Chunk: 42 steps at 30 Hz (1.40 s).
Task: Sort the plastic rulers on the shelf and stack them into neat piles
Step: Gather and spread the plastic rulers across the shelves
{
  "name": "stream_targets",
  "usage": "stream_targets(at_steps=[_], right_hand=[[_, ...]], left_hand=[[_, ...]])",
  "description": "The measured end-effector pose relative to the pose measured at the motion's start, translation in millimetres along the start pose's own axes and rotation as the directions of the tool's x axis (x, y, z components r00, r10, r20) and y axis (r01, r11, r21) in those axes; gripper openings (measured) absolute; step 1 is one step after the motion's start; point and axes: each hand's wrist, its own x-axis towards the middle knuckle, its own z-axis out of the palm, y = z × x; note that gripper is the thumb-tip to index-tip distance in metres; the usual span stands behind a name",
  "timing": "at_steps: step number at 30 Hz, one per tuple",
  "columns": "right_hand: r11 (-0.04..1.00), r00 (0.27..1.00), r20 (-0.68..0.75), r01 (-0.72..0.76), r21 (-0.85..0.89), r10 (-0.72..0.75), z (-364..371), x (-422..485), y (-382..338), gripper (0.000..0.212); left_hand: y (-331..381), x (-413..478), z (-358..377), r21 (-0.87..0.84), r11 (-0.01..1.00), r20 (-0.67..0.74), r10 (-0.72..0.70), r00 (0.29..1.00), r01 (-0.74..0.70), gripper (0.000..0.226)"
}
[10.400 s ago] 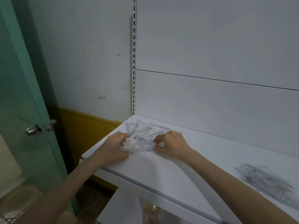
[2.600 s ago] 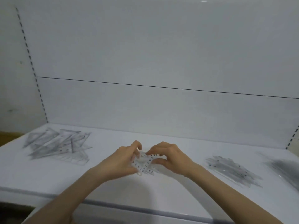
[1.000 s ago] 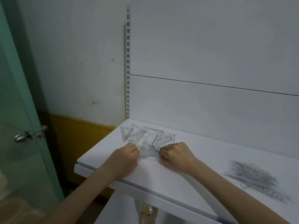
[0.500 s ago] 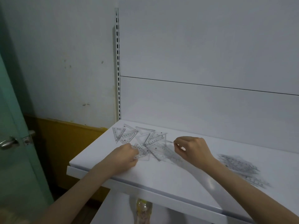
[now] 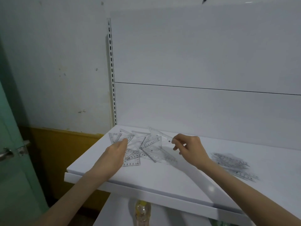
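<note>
Several clear plastic rulers and set squares (image 5: 140, 144) lie scattered at the left end of the white shelf (image 5: 162, 180). My right hand (image 5: 189, 148) pinches one clear straight ruler (image 5: 160, 135) by its near end and holds it lifted above the heap. My left hand (image 5: 114, 154) reaches over the heap's left side, fingers extended, fingertips touching a set square. A second pile of clear rulers (image 5: 234, 165) lies on the shelf to the right of my right hand.
The shelf's slotted upright (image 5: 112, 75) and white back panel stand behind the heap. A green glass door with a metal handle (image 5: 6, 154) is at the left. A plastic bottle (image 5: 142, 211) stands below the shelf's front edge.
My right hand has lifted a straight ruler off the heap and holds it higher. My left hand has moved forward onto the left part of the heap. The view shifted slightly left.
</note>
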Motion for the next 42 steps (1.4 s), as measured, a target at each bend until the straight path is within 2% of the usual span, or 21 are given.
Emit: stream_targets(at_steps=[3,6,8,11,15,17,19,21,23,24,27,29,31,33,35,37,39,41,42], right_hand=[[0.982,0.992,-0.016,-0.120,0.147,0.123,-23,-10,-1,0.019],[0.980,0.987,-0.039,-0.152,0.129,0.158,-52,-24,10,0.017],[0.985,0.983,-0.077,-0.161,0.061,0.165,-75,-37,23,0.018],[0.977,0.968,-0.186,-0.188,-0.096,0.168,-116,-59,50,0.020],[0.867,0.957,-0.263,-0.232,-0.441,0.123,-162,-88,88,0.024],[0.759,0.977,-0.214,-0.153,-0.633,0.018,-173,-97,100,0.029],[0.619,0.995,-0.079,-0.025,-0.785,-0.061,-174,-100,105,0.031],[0.518,0.995,0.070,0.093,-0.850,-0.064,-168,-99,106,0.030],[0.453,0.978,0.198,0.205,-0.868,-0.063,-160,-98,109,0.014],[0.464,0.968,0.245,0.244,-0.852,-0.058,-157,-97,111,0.006],[0.590,0.958,0.283,0.249,-0.768,-0.035,-154,-96,111,0.022],[0.619,0.964,0.267,0.221,-0.753,-0.019,-156,-95,107,0.028],[0.662,0.972,0.228,0.211,-0.720,-0.061,-157,-93,99,0.031],[0.708,0.969,0.199,0.242,-0.664,-0.145,-155,-92,88,0.044],[0.693,0.946,0.208,0.324,-0.644,-0.248,-151,-92,81,0.051],[0.626,0.905,0.242,0.417,-0.659,-0.349,-147,-93,80,0.041],[0.574,0.868,0.232,0.470,-0.670,-0.439,-148,-96,83,0.017],[0.569,0.874,0.214,0.452,-0.687,-0.436,-156,-98,92,0.012],[0.577,0.897,0.207,0.414,-0.704,-0.390,-161,-98,97,0.012]], left_hand=[[23,10,5,-0.067,0.997,-0.017,0.036,0.999,-0.037,0.018],[55,19,22,-0.201,0.975,-0.041,0.087,0.995,-0.094,0.010],[74,29,35,-0.230,0.958,-0.065,0.161,0.985,-0.172,0.008],[103,47,56,-0.172,0.931,-0.100,0.310,0.946,-0.323,0.016],[133,63,80,-0.174,0.874,-0.116,0.440,0.890,-0.455,0.021],[145,64,87,-0.188,0.854,-0.151,0.463,0.874,-0.485,0.014],[151,64,92,-0.201,0.856,-0.146,0.455,0.878,-0.477,0.008],[152,65,96,-0.216,0.867,-0.134,0.429,0.893,-0.449,0.010],[152,65,97,-0.240,0.873,-0.133,0.403,0.905,-0.424,0.015],[152,65,98,-0.253,0.870,-0.141,0.399,0.906,-0.423,0.017],[157,63,97,-0.292,0.855,-0.153,0.401,0.903,-0.429,0.019],[162,62,98,-0.306,0.842,-0.151,0.418,0.896,-0.444,0.019],[171,62,101,-0.313,0.821,-0.156,0.451,0.879,-0.477,0.022],[183,61,103,-0.330,0.789,-0.165,0.493,0.855,-0.518,0.028],[198,61,105,-0.344,0.762,-0.164,0.526,0.835,-0.548,0.034],[212,60,107,-0.358,0.733,-0.158,0.564,0.811,-0.579,0.029],[226,61,110,-0.357,0.709,-0.138,0.603,0.786,-0.607,0.020],[232,62,113,-0.329,0.701,-0.123,0.633,0.765,-0.633,0.010],[231,63,114,-0.305,0.707,-0.127,0.634,0.763,-0.638,0.006]])
